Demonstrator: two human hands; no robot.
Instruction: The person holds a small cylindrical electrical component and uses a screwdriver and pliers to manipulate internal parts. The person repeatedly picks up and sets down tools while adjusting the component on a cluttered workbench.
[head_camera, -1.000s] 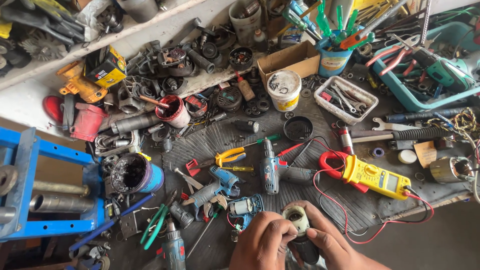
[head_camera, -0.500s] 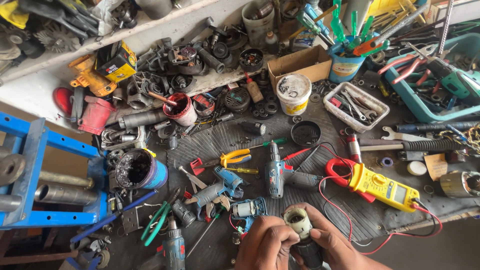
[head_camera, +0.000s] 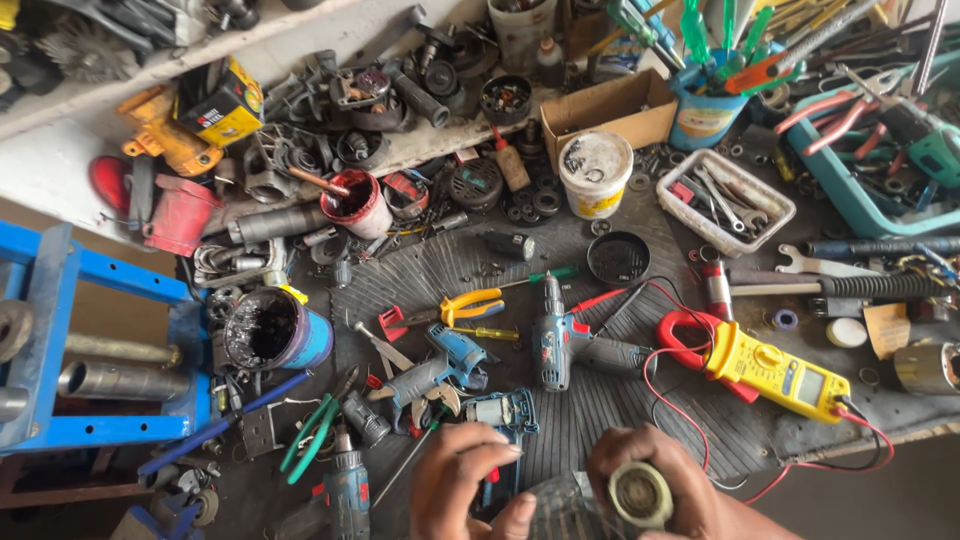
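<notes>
At the bottom edge, the right hand closes around a round pale motor part, its end facing up; the left hand grips the same part's dark side, just beside a small blue power tool; beyond lie a blue drill and a yellow multimeter with red leads; farther off stand a white tub with a yellow band, a brown cardboard box, and a blue cup of screwdrivers.

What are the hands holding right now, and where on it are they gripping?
Both hands hold one grey metal part with a round pale end. The right hand wraps that round end; the left hand grips its other side. What kind of part it is cannot be told.
</notes>
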